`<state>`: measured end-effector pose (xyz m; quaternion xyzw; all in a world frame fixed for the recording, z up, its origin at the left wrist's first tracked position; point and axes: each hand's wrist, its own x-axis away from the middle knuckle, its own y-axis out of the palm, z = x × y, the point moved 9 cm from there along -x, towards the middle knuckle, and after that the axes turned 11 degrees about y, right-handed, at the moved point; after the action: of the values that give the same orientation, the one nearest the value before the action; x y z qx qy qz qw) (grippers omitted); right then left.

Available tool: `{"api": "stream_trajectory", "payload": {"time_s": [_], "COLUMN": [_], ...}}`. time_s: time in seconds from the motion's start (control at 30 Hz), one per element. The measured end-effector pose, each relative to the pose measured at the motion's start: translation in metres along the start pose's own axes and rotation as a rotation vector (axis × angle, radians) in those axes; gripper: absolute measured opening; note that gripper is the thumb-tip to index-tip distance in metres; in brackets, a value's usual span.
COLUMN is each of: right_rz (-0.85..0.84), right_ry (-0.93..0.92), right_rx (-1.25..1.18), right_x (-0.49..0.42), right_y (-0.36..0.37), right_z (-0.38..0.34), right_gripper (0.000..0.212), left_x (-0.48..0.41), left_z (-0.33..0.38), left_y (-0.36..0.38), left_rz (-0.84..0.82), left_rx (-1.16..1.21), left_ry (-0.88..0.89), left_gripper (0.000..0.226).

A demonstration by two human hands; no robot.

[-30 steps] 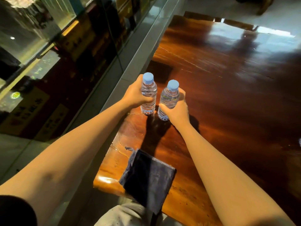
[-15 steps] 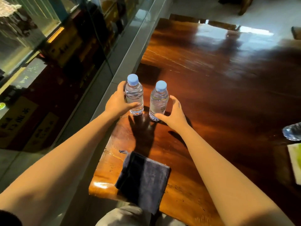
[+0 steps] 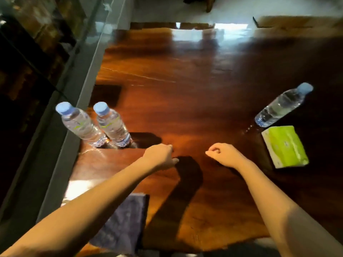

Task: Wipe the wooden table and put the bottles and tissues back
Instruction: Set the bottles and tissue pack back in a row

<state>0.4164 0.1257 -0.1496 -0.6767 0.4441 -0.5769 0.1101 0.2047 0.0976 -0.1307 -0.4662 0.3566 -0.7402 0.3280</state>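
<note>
Two clear water bottles with blue caps, the left bottle [image 3: 79, 125] and its neighbour [image 3: 112, 125], stand side by side at the left edge of the glossy wooden table [image 3: 194, 89]. A third bottle [image 3: 283, 105] stands at the right, with a green tissue pack [image 3: 285, 146] lying just in front of it. My left hand [image 3: 159, 157] hovers over the table to the right of the two bottles, fingers curled, holding nothing. My right hand [image 3: 225, 154] is loosely closed and empty, left of the tissue pack. A dark blue cloth [image 3: 123, 223] hangs over the near edge under my left forearm.
A grey ledge [image 3: 74, 115] and a glass wall [image 3: 33, 71] run along the table's left side. A pale floor and a piece of wooden furniture [image 3: 297, 22] lie beyond the far edge.
Both hands let go of the two bottles and drew back toward the table's middle. The view swung right, bringing the third bottle and tissue pack into sight.
</note>
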Motion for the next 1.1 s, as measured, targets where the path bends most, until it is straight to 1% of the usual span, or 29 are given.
{"api": "stream_trajectory", "payload": {"time_s": [0.1,0.23,0.3,0.37,0.43,0.53,0.63,0.67,0.73,0.8,0.87,0.97,1.1], "right_rz": [0.169,0.323,0.413,0.504,0.554,0.516,0.384,0.354,0.329,0.313,0.305,0.344,0.373], "right_ry": [0.097,0.163,0.161,0.175,0.204,0.215,0.253,0.259,0.263,0.27,0.293,0.323,0.349], "right_rx": [0.069,0.097,0.064,0.036,0.056,0.108,0.043,0.013,0.006,0.032,0.055,0.061,0.04], "right_x": [0.006,0.014,0.016,0.018,0.016,0.0,-0.023,-0.029,-0.04,-0.048,-0.055,-0.058,-0.061], "right_y": [-0.044,-0.095,-0.118,-0.138,-0.152,-0.156,-0.149,-0.147,-0.144,-0.139,-0.134,-0.132,-0.131], "right_z": [0.059,0.122,0.146,0.169,0.19,0.21,0.226,0.228,0.228,0.224,0.221,0.219,0.22], "right_gripper": [0.039,0.047,0.049,0.05,0.053,0.075,0.101,0.107,0.117,0.121,0.121,0.119,0.114], "left_x": [-0.047,-0.103,-0.126,-0.146,-0.164,-0.189,-0.211,-0.218,-0.232,-0.243,-0.248,-0.248,-0.254], "left_z": [0.062,0.138,0.171,0.2,0.225,0.254,0.283,0.289,0.296,0.297,0.298,0.297,0.298], "left_y": [0.007,0.012,0.008,-0.002,-0.012,-0.032,-0.055,-0.062,-0.073,-0.078,-0.079,-0.076,-0.07], "left_rz": [-0.078,-0.133,-0.095,-0.02,0.051,0.155,0.293,0.337,0.419,0.482,0.541,0.658,0.684], "left_rx": [-0.005,0.038,0.086,0.112,0.142,0.208,0.208,0.231,0.35,0.484,0.595,0.717,0.81], "left_ry": [0.085,0.139,0.154,0.162,0.17,0.184,0.258,0.276,0.282,0.278,0.279,0.275,0.27], "left_gripper": [0.052,0.056,0.065,0.073,0.078,0.086,0.094,0.098,0.103,0.106,0.106,0.104,0.1]}}
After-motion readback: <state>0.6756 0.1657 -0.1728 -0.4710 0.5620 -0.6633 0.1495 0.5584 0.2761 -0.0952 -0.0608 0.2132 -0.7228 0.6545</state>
